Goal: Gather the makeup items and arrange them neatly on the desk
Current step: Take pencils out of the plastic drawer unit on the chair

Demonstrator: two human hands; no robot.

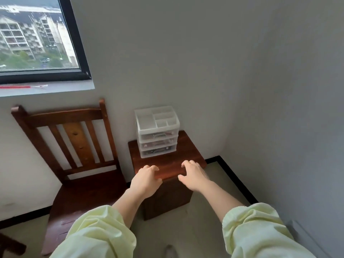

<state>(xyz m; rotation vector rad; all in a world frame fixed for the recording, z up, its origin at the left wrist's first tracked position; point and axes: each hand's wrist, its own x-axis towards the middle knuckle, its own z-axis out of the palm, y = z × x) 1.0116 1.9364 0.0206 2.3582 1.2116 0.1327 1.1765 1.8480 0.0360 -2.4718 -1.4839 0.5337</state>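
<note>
Worktop (167,164) sits in a wall corner, chair (83,183) beside it. Organizer (157,131) at its back holds makeup (158,135) in drawers. Left grip (146,180) and right grip (193,174) are loosely curled, empty, over the front edge.

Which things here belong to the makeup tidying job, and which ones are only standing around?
Belongs to the job:
- drawer organizer, with small items in its drawers
- small wooden desk
- left hand and right hand, both at the desk's front edge

Only standing around:
- wooden chair
- window
</note>
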